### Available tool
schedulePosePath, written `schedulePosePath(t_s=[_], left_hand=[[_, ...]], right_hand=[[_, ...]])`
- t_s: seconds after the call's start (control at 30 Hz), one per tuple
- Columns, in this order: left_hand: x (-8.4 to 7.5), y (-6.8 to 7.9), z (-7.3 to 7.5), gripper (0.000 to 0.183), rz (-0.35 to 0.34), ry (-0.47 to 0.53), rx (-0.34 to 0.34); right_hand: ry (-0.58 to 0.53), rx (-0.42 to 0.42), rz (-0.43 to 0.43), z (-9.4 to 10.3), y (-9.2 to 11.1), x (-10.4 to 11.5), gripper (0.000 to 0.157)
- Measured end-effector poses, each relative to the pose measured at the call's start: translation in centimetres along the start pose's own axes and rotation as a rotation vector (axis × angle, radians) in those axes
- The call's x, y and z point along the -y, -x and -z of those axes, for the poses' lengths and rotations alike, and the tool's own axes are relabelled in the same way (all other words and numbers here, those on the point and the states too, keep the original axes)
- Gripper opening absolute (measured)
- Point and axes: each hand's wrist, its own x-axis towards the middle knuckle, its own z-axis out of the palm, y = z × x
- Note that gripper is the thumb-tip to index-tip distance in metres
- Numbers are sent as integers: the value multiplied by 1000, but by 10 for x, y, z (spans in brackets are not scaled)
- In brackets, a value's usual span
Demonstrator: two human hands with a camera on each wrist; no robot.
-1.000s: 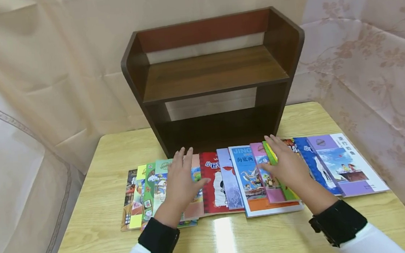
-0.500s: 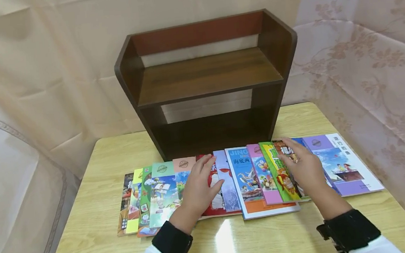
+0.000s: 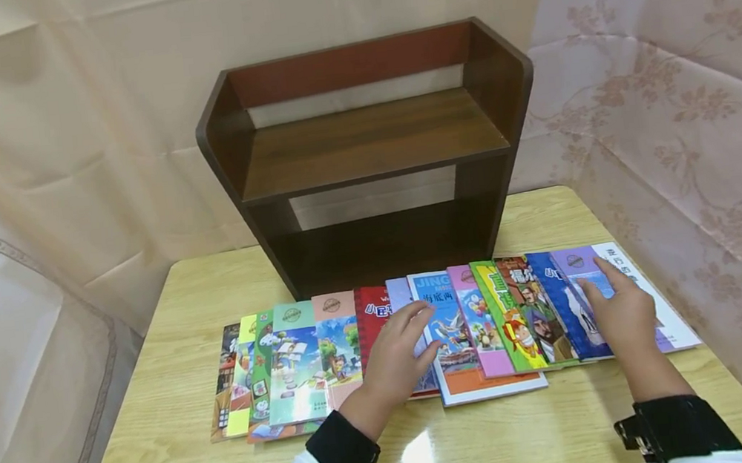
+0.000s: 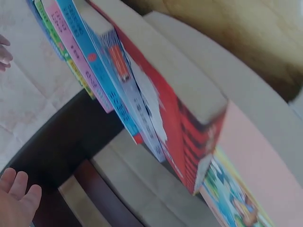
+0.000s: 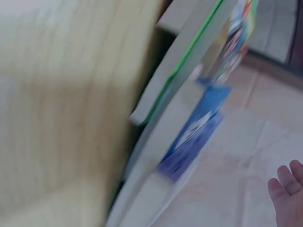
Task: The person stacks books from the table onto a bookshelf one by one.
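Observation:
A row of overlapping picture books lies face up on the wooden table in the head view. My left hand [image 3: 392, 352], fingers loosely bent and holding nothing, is over the red book [image 3: 368, 308] and a thin lilac one. Just right of it lies the blue-and-orange book [image 3: 461, 372]. At the row's right end, my right hand [image 3: 627, 315] has its fingers spread over the purple-and-white book [image 3: 678, 325], beside the dark blue book [image 3: 566, 309]. The left wrist view shows the red book's spine [image 4: 201, 151] close up; the right wrist view is blurred.
Behind the books stands a dark brown two-tier shelf [image 3: 375, 175]. Green, pink and yellow books, such as the mint green one [image 3: 301, 395], form the row's left end. The wooden table [image 3: 165, 460] is bordered by a beige curtain [image 3: 102, 153] and floral cloth [image 3: 687, 104].
Both hands have moved right along the row, the left from the green and pink books, the right from the yellow-green book to the purple one. The books appear unmoved; the head view has shifted slightly.

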Motion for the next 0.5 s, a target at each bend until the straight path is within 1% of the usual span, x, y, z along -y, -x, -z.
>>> schedulePosePath(t_s=[0.1, 0.2, 0.3, 0.37, 0.5], left_hand=[[-4, -1, -6, 52, -36, -13, 3], [-7, -2, -11, 51, -60, -13, 9], [-10, -4, -17, 50, -68, -6, 28], [-12, -5, -19, 50, -64, 9, 41], [-15, -7, -24, 50, -63, 5, 65]], right_hand=[[5, -11, -50, 5, -7, -17, 53], [10, -1, -114, 11, -11, -33, 60], [34, 54, -194, 16, -14, -45, 70], [49, 85, -232, 19, -17, -53, 76], [116, 164, -271, 23, -22, -69, 83]])
